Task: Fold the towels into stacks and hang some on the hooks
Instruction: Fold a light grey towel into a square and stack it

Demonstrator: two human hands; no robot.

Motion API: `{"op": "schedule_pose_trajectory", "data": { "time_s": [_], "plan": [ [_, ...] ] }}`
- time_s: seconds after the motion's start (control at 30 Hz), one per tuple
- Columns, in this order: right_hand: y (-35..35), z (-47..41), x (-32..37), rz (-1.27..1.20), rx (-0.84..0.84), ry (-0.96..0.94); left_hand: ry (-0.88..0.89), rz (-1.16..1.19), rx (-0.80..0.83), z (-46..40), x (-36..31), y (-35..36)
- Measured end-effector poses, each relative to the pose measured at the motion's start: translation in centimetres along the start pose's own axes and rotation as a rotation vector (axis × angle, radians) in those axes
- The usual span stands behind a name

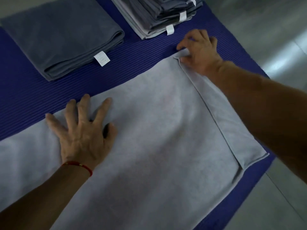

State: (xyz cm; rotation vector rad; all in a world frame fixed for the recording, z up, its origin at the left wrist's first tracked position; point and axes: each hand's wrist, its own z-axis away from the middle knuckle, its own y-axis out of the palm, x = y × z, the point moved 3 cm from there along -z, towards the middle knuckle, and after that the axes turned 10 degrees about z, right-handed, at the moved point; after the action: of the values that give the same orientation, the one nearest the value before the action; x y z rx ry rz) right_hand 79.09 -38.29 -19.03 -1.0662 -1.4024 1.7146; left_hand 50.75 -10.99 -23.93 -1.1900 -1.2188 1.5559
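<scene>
Left hand (pixel 83 135) flat, fingers spread on pale towel (pixel 157 130) — right hand (pixel 199 52) apparently pinching far corner.

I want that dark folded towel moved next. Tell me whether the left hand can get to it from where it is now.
Probably yes. The left hand lies flat on the light towel, holding nothing, and only bare blue mat separates it from the dark folded towel.

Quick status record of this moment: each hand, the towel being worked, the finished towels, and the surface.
left hand: flat, fingers spread, pressing on the light grey towel
right hand: pinching that towel's far right corner
dark grey folded towel: far left on the mat
stack of folded towels: far centre
surface: blue ribbed mat
</scene>
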Motion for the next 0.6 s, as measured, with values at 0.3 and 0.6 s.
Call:
{"op": "schedule_pose_trajectory", "data": {
  "time_s": [0.3, 0.6],
  "plan": [
    [6.8, 23.6, -1.1, -0.185, 0.144, 0.309, 0.022, 0.041, -0.014, 0.4, -0.1, -0.1],
    [5.4, 40.2, 0.1, -0.07, 0.495, 0.415, 0.064, 0.007, 0.117, -0.4, 1.9, 1.0]
  ]
}}
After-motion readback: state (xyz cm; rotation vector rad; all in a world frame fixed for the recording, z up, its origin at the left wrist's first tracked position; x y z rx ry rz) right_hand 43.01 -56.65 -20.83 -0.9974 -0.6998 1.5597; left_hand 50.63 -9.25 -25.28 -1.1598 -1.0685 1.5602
